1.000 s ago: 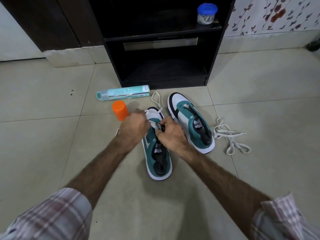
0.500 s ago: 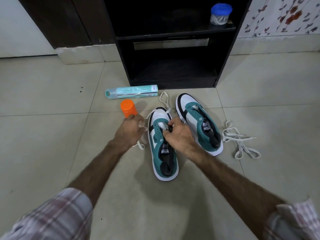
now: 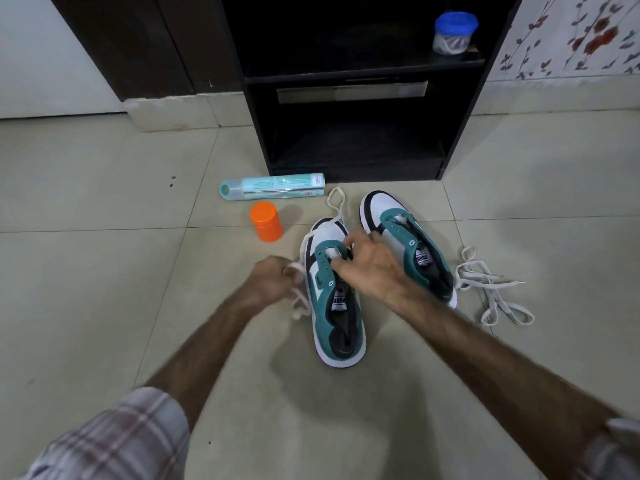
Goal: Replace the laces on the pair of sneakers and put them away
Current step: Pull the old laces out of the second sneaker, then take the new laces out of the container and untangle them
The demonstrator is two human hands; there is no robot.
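Two white, teal and black sneakers stand side by side on the tiled floor. The near left sneaker (image 3: 337, 317) has a cream lace (image 3: 335, 199) trailing past its toe and down its left side. My left hand (image 3: 273, 280) grips that lace beside the shoe's left edge. My right hand (image 3: 372, 268) rests over the eyelets near the toe, fingertips pinching at the tongue and lace there. The right sneaker (image 3: 408, 237) has no lace in its eyelets. A second loose cream lace (image 3: 491, 289) lies on the floor to its right.
A dark open shelf unit (image 3: 349, 81) stands just beyond the shoes, with a blue-lidded jar (image 3: 453, 32) on its upper shelf. A teal tube (image 3: 273, 187) lies on the floor, and an orange-capped bottle (image 3: 266, 221) stands beside it.
My left hand has pulled the lace out leftward and toward me, away from the shoe. My right hand stays at the front eyelets.
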